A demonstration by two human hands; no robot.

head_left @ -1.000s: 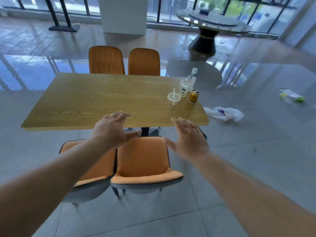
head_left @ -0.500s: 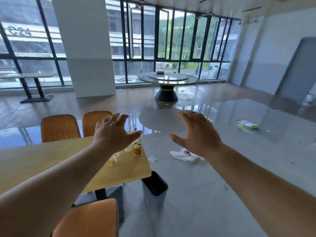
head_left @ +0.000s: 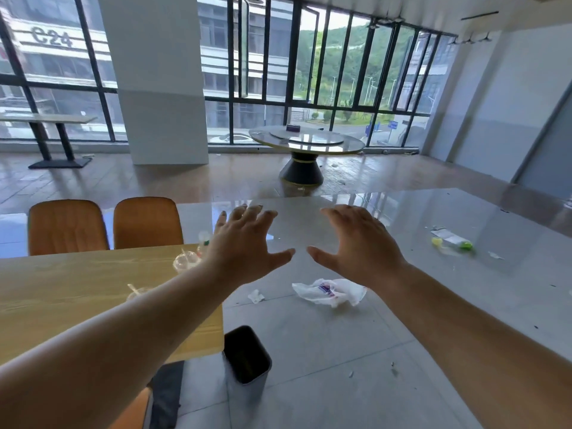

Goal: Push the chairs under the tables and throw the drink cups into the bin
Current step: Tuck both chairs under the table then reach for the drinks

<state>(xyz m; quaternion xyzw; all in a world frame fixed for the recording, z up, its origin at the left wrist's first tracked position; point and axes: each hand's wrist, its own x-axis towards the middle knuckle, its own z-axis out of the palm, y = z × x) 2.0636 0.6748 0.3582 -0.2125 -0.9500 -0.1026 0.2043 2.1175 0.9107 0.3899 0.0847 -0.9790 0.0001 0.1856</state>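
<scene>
Head view has swung up from the near chairs toward the worktop's (head_left: pixel 77 292) right end. Left hand (head_left: pixel 244 246) and right hand (head_left: pixel 362 243) hover spread wide, empty. Cups (head_left: pixel 185 261) sit near that end; bin (head_left: pixel 247 354) stands below its near corner.

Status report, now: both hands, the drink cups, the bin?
Left hand and right hand open, empty. Drink cups on wooden table. Bin on floor beside table corner; path unobstructed.
</scene>
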